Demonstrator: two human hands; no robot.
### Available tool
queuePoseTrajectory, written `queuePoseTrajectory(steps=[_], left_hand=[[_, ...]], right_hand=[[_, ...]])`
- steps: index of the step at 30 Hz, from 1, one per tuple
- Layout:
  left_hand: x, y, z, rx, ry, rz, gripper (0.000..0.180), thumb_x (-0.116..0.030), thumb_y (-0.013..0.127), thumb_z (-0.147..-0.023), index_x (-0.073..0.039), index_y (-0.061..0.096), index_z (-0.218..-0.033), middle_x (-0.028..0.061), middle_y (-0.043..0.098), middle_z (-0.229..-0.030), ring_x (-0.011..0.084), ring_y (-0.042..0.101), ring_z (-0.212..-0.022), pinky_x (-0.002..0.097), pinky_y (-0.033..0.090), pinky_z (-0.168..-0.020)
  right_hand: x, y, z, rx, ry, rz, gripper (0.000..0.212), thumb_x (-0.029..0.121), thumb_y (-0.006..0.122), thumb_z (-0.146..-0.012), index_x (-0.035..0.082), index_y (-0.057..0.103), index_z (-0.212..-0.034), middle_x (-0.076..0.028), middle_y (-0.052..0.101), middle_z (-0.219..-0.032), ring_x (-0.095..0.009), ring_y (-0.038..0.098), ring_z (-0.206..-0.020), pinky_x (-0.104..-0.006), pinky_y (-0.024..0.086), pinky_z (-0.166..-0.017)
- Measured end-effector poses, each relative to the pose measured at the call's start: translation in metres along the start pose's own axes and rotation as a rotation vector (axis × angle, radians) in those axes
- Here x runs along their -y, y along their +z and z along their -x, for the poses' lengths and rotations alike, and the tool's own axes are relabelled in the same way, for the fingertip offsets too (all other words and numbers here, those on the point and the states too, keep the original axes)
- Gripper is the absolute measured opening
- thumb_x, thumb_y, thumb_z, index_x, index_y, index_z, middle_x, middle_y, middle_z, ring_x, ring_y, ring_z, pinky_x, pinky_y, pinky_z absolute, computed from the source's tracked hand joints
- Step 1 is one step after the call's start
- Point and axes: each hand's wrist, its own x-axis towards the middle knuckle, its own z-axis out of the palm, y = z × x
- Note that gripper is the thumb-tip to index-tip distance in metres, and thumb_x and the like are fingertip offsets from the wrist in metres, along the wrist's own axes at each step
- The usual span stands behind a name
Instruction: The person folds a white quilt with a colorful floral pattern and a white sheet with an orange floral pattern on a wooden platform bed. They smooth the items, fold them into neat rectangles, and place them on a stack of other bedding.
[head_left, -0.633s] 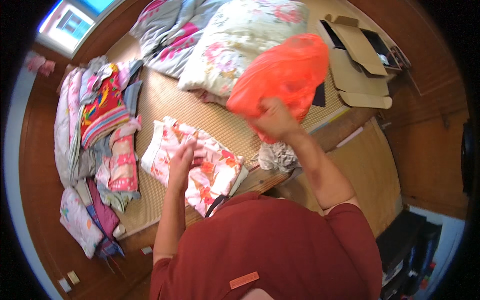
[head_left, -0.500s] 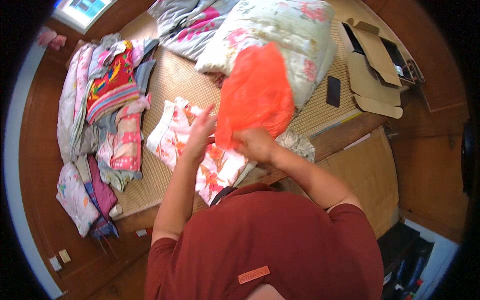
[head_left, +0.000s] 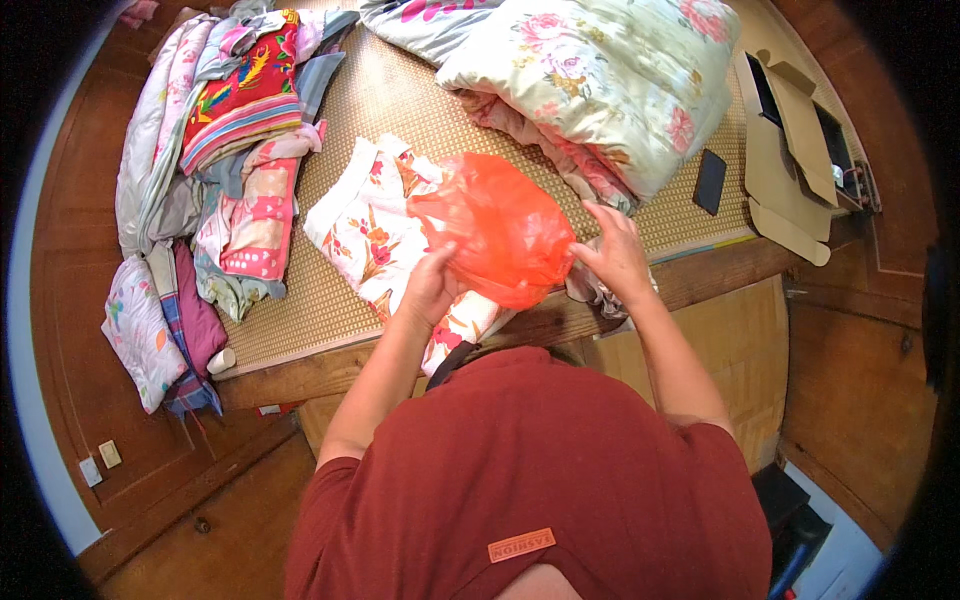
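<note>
A thin red-orange plastic bag [head_left: 505, 225] is spread between my two hands, slightly puffed out, over the bed's near edge. My left hand [head_left: 432, 287] grips its lower left side; some of those fingers are hidden. At the right end, my right hand [head_left: 620, 262] pinches the bag's edge between thumb and finger, with the other fingers raised. Partly beneath the bag lies a white floral cloth [head_left: 350, 215] with red and orange flowers. Close under my right hand is a crumpled pale cloth [head_left: 597, 292], mostly covered.
Folded clothes and bedding [head_left: 240, 190] are piled along the left. A thick floral quilt [head_left: 600, 95] lies at the back, with a dark phone [head_left: 709, 182] beside it. An opened cardboard box [head_left: 795, 145] sits far right. The wooden bed edge [head_left: 690, 290] runs in front.
The bag has come down from upright and now stretches sideways. My right hand has moved right along it, and my left hand has closed on its left side. The view has shifted.
</note>
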Motion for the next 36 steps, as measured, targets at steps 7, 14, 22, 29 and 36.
queuePoseTrajectory(steps=[7, 14, 22, 29, 36], left_hand=[[0.009, -0.048, -0.002, -0.049, -0.220, -0.631, 0.036, -0.008, 0.051, -0.076, -0.003, 0.050, -0.111, 0.0031, 0.059, -0.089, 0.0111, 0.055, -0.076, 0.0232, 0.044, -0.062], [-0.034, -0.027, -0.021, -0.446, 0.196, -0.845, 0.070, -0.023, 0.065, -0.070, -0.007, 0.032, -0.129, 0.0086, 0.054, -0.107, 0.0100, 0.051, -0.087, 0.0275, 0.041, -0.067], [-0.016, -0.072, -0.083, -0.408, 0.160, -0.495, 0.022, -0.018, 0.061, -0.076, -0.005, 0.057, -0.093, 0.0005, 0.054, -0.064, 0.0068, 0.045, -0.049, 0.0194, 0.035, -0.043], [-0.044, -0.007, -0.030, -0.328, 0.364, -0.103, 0.012, -0.009, 0.047, -0.082, -0.003, 0.055, -0.090, 0.0002, 0.055, -0.068, 0.0078, 0.052, -0.052, 0.0224, 0.046, -0.047], [-0.062, 0.054, 0.011, -0.058, 0.297, -0.078, 0.038, -0.001, 0.044, -0.079, -0.001, 0.044, -0.117, 0.0007, 0.056, -0.081, 0.0059, 0.055, -0.068, 0.0180, 0.047, -0.064]], right_hand=[[-0.097, 0.058, 0.086, 0.326, 0.376, 0.345, 0.059, 0.016, 0.064, -0.065, 0.024, 0.045, -0.120, -0.012, 0.045, -0.116, -0.030, 0.042, -0.108, -0.0439, 0.041, -0.084], [-0.092, 0.005, -0.017, -0.174, 0.664, -1.413, 0.036, 0.000, 0.047, -0.073, -0.002, 0.051, -0.109, -0.008, 0.058, -0.101, -0.017, 0.058, -0.086, -0.0291, 0.046, -0.075], [0.037, 0.029, -0.092, 0.284, 0.639, -1.956, 0.023, 0.006, 0.051, -0.075, 0.001, 0.054, -0.097, -0.009, 0.060, -0.090, -0.019, 0.059, -0.077, -0.0320, 0.047, -0.073], [-0.022, 0.102, -0.001, 0.397, 0.742, -1.347, 0.027, 0.007, 0.048, -0.075, 0.002, 0.053, -0.100, -0.011, 0.059, -0.088, -0.021, 0.058, -0.077, -0.0355, 0.048, -0.071], [-0.080, -0.023, -0.009, -0.119, 0.678, -1.774, 0.042, 0.021, 0.039, -0.081, -0.004, 0.045, -0.114, -0.018, 0.053, -0.109, -0.028, 0.054, -0.098, -0.0407, 0.043, -0.087]])
